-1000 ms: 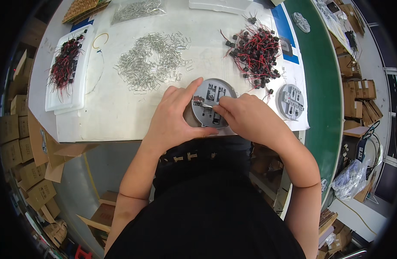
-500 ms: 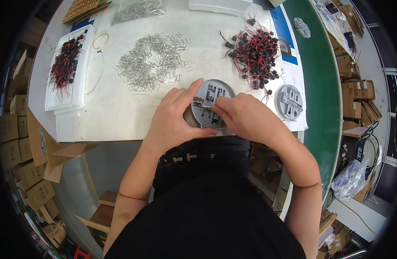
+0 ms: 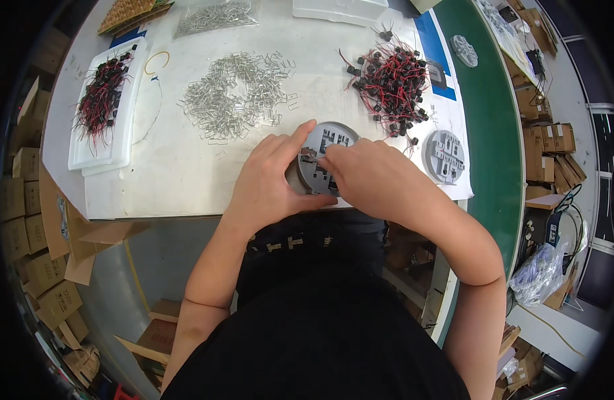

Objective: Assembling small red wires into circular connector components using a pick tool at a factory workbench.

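A round grey plastic housing [image 3: 315, 177] with slots and small cutouts stands at the table's front edge. My left hand [image 3: 267, 180] is curved around its left side, fingers at the upper rim and thumb along the lower rim. Over the housing's right half lies my right hand [image 3: 368, 172], its fingertips pinched together at the middle of the housing's face. Whatever is in that pinch is too small and covered to name. Beyond my left hand is a loose pile of bent silver metal clips [image 3: 217, 100]. A heap of black round parts with red and black wires [image 3: 393, 83] lies beyond my right hand.
A similar grey disc [image 3: 445, 157] lies at the right. On the left, a white tray [image 3: 125, 143] holds more wired parts. Farther back are a clear bag of metal clips [image 3: 220, 17] and a translucent plastic box [image 3: 340, 9]. Cardboard boxes [image 3: 45, 267] are stacked at the left.
My right hand has shifted slightly left over the housing, and its forearm has swung outward to the right. My left hand keeps its grip on the housing.
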Motion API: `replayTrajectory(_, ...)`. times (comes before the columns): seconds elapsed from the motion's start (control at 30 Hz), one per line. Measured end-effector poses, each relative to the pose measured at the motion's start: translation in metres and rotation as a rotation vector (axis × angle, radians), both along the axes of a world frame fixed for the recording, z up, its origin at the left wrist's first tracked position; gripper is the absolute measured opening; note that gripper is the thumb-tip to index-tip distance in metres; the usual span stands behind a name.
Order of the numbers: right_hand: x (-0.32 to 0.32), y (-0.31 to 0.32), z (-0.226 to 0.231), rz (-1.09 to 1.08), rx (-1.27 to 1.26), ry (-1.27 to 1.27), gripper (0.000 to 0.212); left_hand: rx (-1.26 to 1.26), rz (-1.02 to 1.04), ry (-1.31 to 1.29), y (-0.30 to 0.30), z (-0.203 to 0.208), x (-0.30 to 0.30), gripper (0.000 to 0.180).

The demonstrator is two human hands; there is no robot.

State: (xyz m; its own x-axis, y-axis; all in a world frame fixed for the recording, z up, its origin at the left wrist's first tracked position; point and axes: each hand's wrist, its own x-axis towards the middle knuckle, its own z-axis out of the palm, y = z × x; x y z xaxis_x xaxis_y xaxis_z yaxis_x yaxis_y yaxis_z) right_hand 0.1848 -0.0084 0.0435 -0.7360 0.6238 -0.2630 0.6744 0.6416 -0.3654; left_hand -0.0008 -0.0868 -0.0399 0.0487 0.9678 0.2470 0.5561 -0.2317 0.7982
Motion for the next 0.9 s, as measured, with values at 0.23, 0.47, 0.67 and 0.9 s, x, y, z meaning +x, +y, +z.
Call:
replayTrajectory(0.23,0.008,-0.004,-0.008,-0.013,0.032,-0.043,0.032,-0.010,-0.004,0.028,0.000,-0.001,0.001,0.109)
replayTrajectory(0.47,0.009,-0.004,-0.006,-0.028,0.003,0.056,0.031,0.031,0.001,0.012,0.001,-0.003,0.000,0.110)
replayTrajectory(0.67,0.000,-0.006,-0.002,-0.028,0.012,0.043,0.029,0.025,0.001,0.015,-0.001,-0.004,0.000,0.110)
replayTrajectory(0.9,0.005,-0.011,-0.004,-0.038,0.077,-0.061,0.027,0.054,0.008,0.016,0.000,-0.006,0.000,0.109)
